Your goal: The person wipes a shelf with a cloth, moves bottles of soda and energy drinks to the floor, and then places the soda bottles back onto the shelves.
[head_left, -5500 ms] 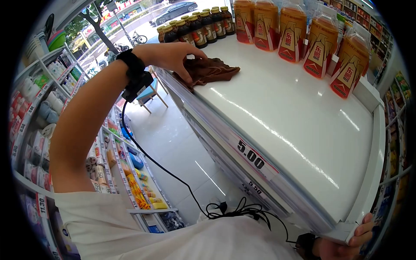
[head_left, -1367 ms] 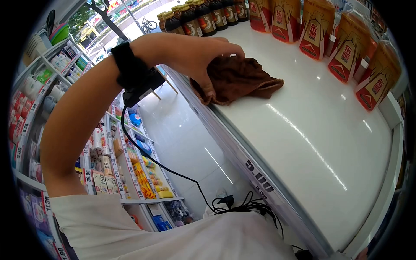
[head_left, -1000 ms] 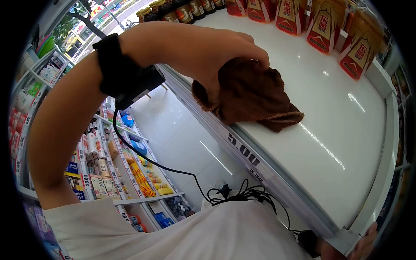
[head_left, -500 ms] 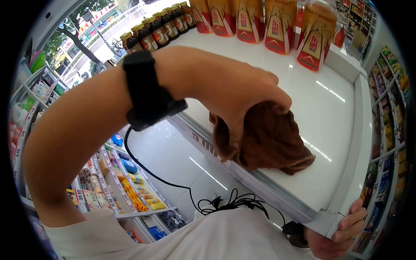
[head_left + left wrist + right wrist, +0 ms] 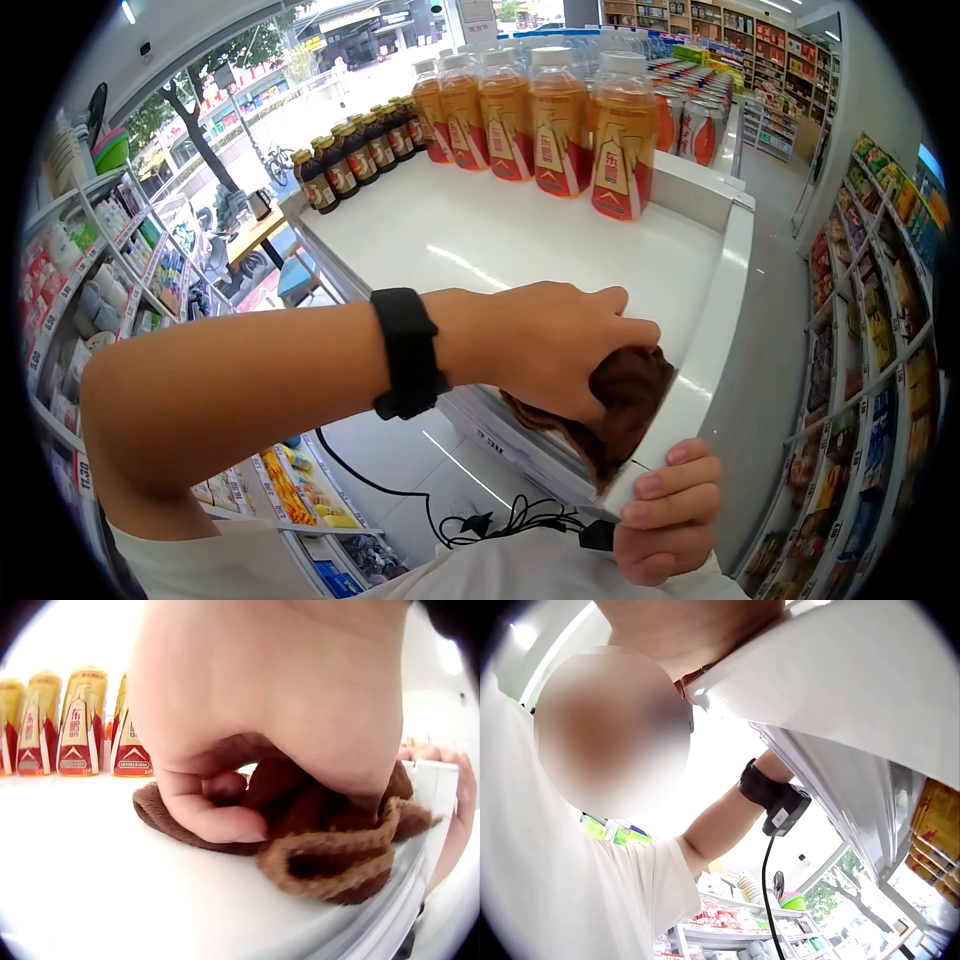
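My left hand (image 5: 545, 345) grips a crumpled brown cloth (image 5: 635, 400) on the white shelf top (image 5: 400, 235), at its near right corner. In the left wrist view, the thumb and fingers pinch the cloth (image 5: 337, 859), whose folded edge opens toward the camera. My right hand (image 5: 668, 515) holds the outer end of the raised white side edge (image 5: 715, 320), fingers curled over it, right beside the cloth. The right wrist view shows only part of that hand (image 5: 690, 626), close to the white panel.
Orange drink bottles (image 5: 560, 130) and small dark bottles (image 5: 350, 155) with gold caps line the back of the shelf top. Stocked shelves stand left (image 5: 110, 270) and right (image 5: 860, 380). A black cable (image 5: 375, 480) hangs from the left wrist toward a bundle at the waist.
My left hand has drawn the brown cloth along the shelf top from the far left end to the near right corner. The right hand still holds the edge; the head view has tilted up.
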The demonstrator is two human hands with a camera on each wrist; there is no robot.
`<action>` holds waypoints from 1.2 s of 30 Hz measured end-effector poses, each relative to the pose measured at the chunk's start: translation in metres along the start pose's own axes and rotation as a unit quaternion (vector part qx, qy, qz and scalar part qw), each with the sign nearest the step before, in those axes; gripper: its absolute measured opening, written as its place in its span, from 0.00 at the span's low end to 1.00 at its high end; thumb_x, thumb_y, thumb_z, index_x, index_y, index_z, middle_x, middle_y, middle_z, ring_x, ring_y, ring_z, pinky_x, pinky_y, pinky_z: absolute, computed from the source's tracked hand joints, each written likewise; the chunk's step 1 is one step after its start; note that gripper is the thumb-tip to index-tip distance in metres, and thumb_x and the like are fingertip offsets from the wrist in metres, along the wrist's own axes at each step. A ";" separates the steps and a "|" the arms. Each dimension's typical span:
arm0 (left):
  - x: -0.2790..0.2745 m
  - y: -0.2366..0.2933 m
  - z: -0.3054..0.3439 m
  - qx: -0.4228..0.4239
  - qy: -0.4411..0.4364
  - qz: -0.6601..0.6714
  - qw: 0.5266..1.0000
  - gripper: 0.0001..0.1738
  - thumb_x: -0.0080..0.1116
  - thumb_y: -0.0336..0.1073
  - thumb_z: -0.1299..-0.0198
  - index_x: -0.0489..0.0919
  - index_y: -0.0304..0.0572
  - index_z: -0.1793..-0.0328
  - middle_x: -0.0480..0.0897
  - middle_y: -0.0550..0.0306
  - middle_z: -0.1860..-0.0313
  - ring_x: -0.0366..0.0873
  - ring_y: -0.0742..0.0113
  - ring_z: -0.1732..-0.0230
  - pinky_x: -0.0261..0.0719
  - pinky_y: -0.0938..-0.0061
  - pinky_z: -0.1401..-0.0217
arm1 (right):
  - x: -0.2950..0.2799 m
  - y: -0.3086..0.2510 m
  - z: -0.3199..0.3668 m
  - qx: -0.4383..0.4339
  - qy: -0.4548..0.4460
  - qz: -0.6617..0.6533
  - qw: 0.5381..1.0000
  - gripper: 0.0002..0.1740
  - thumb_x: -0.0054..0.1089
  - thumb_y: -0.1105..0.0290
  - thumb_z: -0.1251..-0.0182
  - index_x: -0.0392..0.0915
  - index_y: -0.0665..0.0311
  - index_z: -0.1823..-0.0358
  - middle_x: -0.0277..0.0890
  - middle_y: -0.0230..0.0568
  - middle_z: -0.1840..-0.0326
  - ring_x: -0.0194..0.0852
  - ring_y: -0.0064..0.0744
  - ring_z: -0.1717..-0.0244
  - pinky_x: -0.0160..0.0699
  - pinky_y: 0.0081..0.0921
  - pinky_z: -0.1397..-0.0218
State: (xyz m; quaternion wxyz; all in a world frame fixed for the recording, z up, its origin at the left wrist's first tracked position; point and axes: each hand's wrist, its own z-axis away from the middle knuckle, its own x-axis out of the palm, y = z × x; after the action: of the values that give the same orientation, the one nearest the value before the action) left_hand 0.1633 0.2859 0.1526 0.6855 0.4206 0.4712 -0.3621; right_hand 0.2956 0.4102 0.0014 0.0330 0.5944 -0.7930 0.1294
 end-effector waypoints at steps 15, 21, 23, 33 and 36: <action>0.004 0.020 0.006 -0.096 0.048 -0.020 0.994 0.32 0.68 0.46 0.50 0.73 0.49 0.38 0.75 0.45 0.53 0.81 0.44 0.57 0.79 0.58 0.54 | -0.005 -0.001 -0.022 0.019 -0.078 -0.096 0.992 0.09 0.65 0.71 0.45 0.74 0.61 0.79 0.85 0.45 0.53 0.82 0.45 0.49 0.75 0.44 0.45; 0.007 0.028 0.003 -0.080 0.113 -0.037 0.990 0.20 0.65 0.37 0.48 0.78 0.46 0.48 0.79 0.48 0.58 0.80 0.43 0.59 0.79 0.56 0.57 | -0.005 -0.006 -0.024 0.014 -0.094 -0.013 0.995 0.18 0.54 0.61 0.28 0.76 0.57 0.79 0.84 0.37 0.56 0.79 0.37 0.52 0.69 0.42 0.42; 0.002 0.036 0.008 -0.089 0.109 -0.118 0.983 0.15 0.65 0.37 0.47 0.78 0.45 0.54 0.80 0.49 0.62 0.80 0.43 0.60 0.78 0.56 0.59 | -0.004 -0.008 -0.027 -0.004 -0.098 -0.008 0.995 0.10 0.60 0.73 0.41 0.73 0.63 0.80 0.83 0.44 0.57 0.80 0.44 0.54 0.73 0.46 0.46; 0.006 0.023 0.140 -0.011 0.447 0.054 0.893 0.29 0.68 0.21 0.57 0.76 0.38 0.43 0.82 0.50 0.52 0.83 0.57 0.53 0.79 0.70 0.48 | 0.000 -0.029 -0.032 0.047 -0.108 0.065 0.991 0.06 0.59 0.79 0.44 0.74 0.64 0.77 0.77 0.44 0.57 0.74 0.44 0.52 0.67 0.53 0.39; 0.042 0.035 0.169 -0.056 0.442 -0.109 0.889 0.20 0.67 0.32 0.45 0.75 0.39 0.47 0.80 0.56 0.56 0.81 0.63 0.57 0.79 0.72 0.52 | 0.004 -0.029 -0.024 0.060 -0.101 0.091 0.989 0.07 0.59 0.73 0.39 0.75 0.62 0.76 0.77 0.44 0.54 0.72 0.43 0.49 0.57 0.53 0.29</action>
State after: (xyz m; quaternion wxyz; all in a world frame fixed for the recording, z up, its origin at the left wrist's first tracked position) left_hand 0.2645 0.1395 0.1552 0.3849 0.4436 0.7881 -0.1843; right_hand 0.3198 0.4047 0.0300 -0.0950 0.5310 -0.8337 0.1182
